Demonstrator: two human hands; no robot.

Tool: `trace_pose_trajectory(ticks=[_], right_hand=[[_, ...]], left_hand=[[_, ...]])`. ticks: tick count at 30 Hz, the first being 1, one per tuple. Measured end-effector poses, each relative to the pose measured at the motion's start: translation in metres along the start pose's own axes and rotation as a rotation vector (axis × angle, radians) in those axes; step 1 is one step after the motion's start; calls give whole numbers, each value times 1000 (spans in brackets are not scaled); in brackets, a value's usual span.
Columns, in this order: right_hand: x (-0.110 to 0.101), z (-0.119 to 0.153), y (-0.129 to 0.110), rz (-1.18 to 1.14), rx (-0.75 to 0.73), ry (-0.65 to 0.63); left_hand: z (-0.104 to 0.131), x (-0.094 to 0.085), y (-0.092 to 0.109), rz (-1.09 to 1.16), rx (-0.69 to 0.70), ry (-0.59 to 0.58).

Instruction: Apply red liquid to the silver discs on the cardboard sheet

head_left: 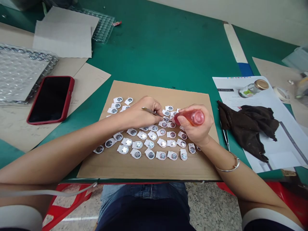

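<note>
Rows of small round silvery parts on white tabs (149, 144) lie across a brown cardboard sheet (154, 170). My left hand (145, 112) is over the upper middle of the sheet, fingers closed on a pair of metal tweezers (150, 111). Their tips reach one of the round parts. In my right hand (198, 128) is a small squeeze bottle of red liquid (192, 117), tilted over with its nozzle end toward the same part. Both hands cover some of the parts beneath them.
Left of the sheet lies a phone in a red case (51, 99), near a clear plastic tray (19, 73) and grey card pieces (64, 35). To the right are a dark brown cloth (247, 125), another pair of tweezers (225, 138), printed paper (286, 144) and a glass jar (252, 88).
</note>
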State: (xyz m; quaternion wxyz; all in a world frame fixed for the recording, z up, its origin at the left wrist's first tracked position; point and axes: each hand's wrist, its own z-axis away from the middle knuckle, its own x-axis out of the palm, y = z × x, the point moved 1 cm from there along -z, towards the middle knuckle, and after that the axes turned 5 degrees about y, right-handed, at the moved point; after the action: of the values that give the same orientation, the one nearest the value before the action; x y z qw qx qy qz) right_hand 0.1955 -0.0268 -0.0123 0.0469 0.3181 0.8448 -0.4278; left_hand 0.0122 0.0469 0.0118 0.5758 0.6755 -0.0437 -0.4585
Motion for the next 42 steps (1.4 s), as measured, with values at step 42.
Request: trace_pose_trajectory(ticks=[42], right_hand=[[2,1,-3,-57,2,14]], left_hand=[[0,-1,0,9,-67,-33]])
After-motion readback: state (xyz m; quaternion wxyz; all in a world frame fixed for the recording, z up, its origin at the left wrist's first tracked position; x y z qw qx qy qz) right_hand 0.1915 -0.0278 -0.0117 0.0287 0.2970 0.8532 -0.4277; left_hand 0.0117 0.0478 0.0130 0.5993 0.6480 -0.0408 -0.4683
